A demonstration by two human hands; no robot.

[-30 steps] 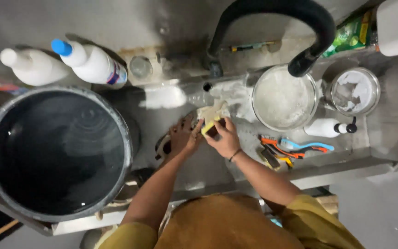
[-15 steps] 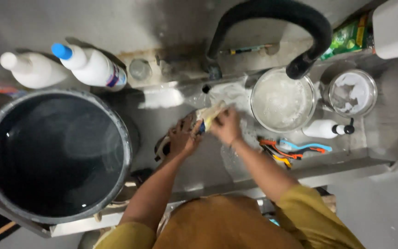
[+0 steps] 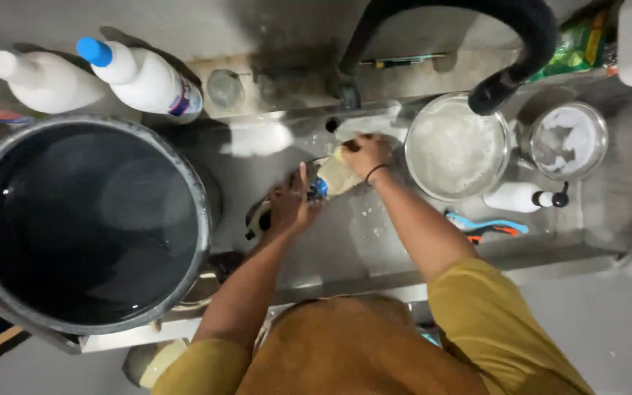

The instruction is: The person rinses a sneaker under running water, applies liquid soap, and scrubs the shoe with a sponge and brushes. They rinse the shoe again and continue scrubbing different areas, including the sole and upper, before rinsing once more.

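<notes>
While both hands grip the small pale plastic bottle with a blue label [image 3: 330,178] over the wet steel sink [image 3: 345,234], left hand [image 3: 290,205] low, right hand [image 3: 367,152] high, it looks light, soapy-slick, best clasped round its middle.

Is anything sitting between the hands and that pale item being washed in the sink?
Nothing visible does. The left hand and right hand both already touch the pale item, one at each end, over the sink. The foamy bowl stands apart, beside the right hand.
</notes>
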